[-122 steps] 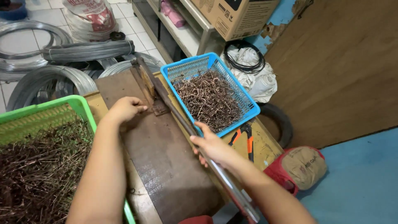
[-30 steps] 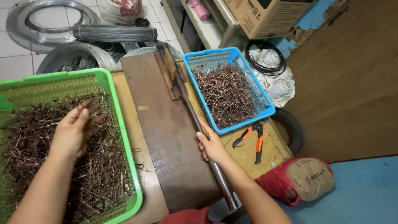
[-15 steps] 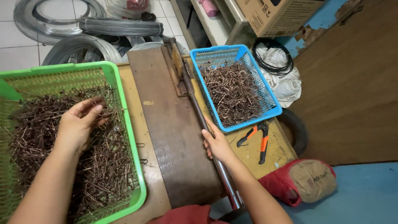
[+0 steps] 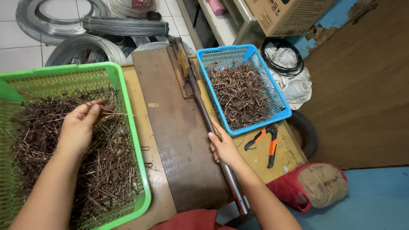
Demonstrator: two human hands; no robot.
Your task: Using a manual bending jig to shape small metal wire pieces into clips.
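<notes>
Your left hand point(image 4: 81, 125) was down in the green basket point(image 4: 128, 98) on the left of the bench, among the heap of straight copper-coloured wire pieces point(image 4: 64, 157). Its fingers were curled and pinched on a few of those pieces near the far side of the heap. By the look of it, you were at the picking-up step: gathering stock from the heap while the lever waited. The next move would call for lifting those few pieces clear of the tangle without dragging others along.

Your right hand point(image 4: 225, 148) rested on the long metal lever handle point(image 4: 213, 132) that ran along the right edge of the dark steel plate point(image 4: 179, 140). The fingers lay loosely over the bar; whether they closed fully round it could not be told. Both forearms reached out from the near edge, the left angled far-left, the right angled to the lever.

Just right of the lever stood the blue basket point(image 4: 281, 106) of bent hooks point(image 4: 240, 93), with orange-handled pliers point(image 4: 266, 140) on the bench nearer you. Coils of grey wire point(image 4: 85, 47) lay on the floor beyond.
</notes>
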